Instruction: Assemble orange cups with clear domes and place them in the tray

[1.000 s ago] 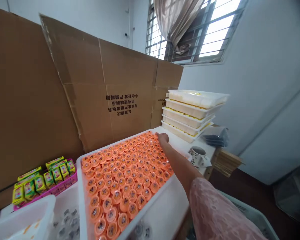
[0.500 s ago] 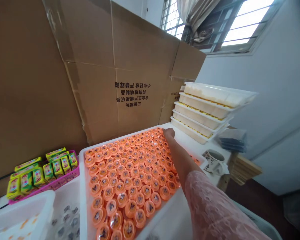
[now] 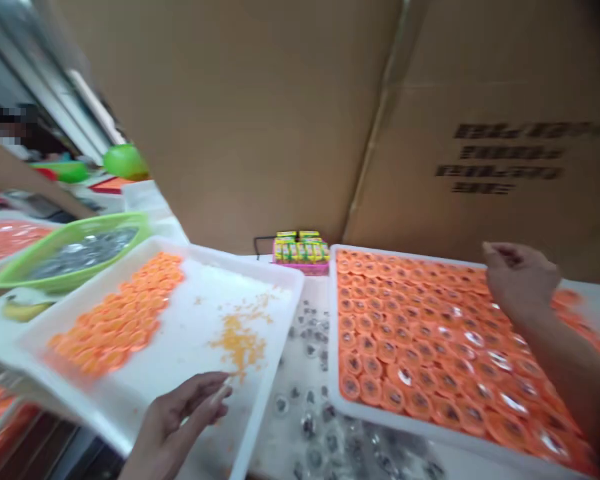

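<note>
My left hand [image 3: 185,420] is over the near right part of a white tray [image 3: 195,307], fingers curled and thumb close to the fingertips; whatever they hold does not show. In that tray lie rows of orange round plastic pieces [image 3: 125,313] and a scatter of small yellow-orange bits [image 3: 240,340]. My right hand [image 3: 523,277] is at the back of a second white tray [image 3: 336,320], fingers closed in a pinch with their contents hidden. Packed rows of orange round containers with printed tops [image 3: 420,340] fill this tray.
Small clear pieces with dark prints [image 3: 310,423] lie between the trays. Behind them stands a pink basket [image 3: 300,269] of yellow-green boxes. Cardboard [image 3: 240,120] walls the back. At left are a green basin [image 3: 75,250] of clear pieces, a banana [image 3: 25,309] and another person's arm [image 3: 30,177].
My view has swung left, bringing the left-hand tray and my left hand into sight. My right hand stays near the back of the orange-filled tray, its fingers now visibly curled.
</note>
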Demonstrator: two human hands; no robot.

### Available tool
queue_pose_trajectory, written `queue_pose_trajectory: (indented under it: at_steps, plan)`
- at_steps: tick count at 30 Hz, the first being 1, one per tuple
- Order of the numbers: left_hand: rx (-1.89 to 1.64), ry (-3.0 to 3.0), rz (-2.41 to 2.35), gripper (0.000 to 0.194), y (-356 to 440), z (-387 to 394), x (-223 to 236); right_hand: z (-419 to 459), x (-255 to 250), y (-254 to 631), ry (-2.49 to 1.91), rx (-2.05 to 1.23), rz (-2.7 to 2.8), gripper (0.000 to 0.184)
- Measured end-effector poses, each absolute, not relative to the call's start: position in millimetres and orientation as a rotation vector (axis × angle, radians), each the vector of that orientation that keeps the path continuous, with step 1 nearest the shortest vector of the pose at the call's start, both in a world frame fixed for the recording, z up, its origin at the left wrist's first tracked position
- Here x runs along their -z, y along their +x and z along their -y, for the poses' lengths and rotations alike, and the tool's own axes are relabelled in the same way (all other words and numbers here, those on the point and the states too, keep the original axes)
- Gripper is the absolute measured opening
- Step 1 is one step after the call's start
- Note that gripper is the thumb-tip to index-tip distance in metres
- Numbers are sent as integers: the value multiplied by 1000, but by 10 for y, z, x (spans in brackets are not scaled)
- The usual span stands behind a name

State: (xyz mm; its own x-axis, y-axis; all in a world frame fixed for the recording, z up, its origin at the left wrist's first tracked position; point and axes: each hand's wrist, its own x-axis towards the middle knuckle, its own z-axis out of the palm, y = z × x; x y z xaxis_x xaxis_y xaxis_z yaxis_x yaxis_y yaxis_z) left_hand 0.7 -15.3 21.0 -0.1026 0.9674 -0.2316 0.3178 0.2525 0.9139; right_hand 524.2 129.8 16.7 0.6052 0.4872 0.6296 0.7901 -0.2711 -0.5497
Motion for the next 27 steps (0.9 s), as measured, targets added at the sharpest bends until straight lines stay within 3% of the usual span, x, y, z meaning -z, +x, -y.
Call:
queue_pose_trajectory:
  at_steps: [8,12,16,20,27]
  plan:
    - [-997,1235,-1316,31,-99,98,-156,-1194,-452,2421,-1173,-346,1856,15]
    - [-1151,1214,-1229,28,-185,138,-161,-1235,-398,1092,-806,-577,2280,14]
    - [-1319,1191,-1136,28,-246,146,-148,-1428,-150,32,-706,-616,2629,32]
    - [-1380,1250,-1079,28,-275,153,-122,-1648,118,-566,-746,-512,2857,40]
    - [-1429,1298,-1030,28,-311,163,-111,-1724,330,-555,-829,-445,2877,19]
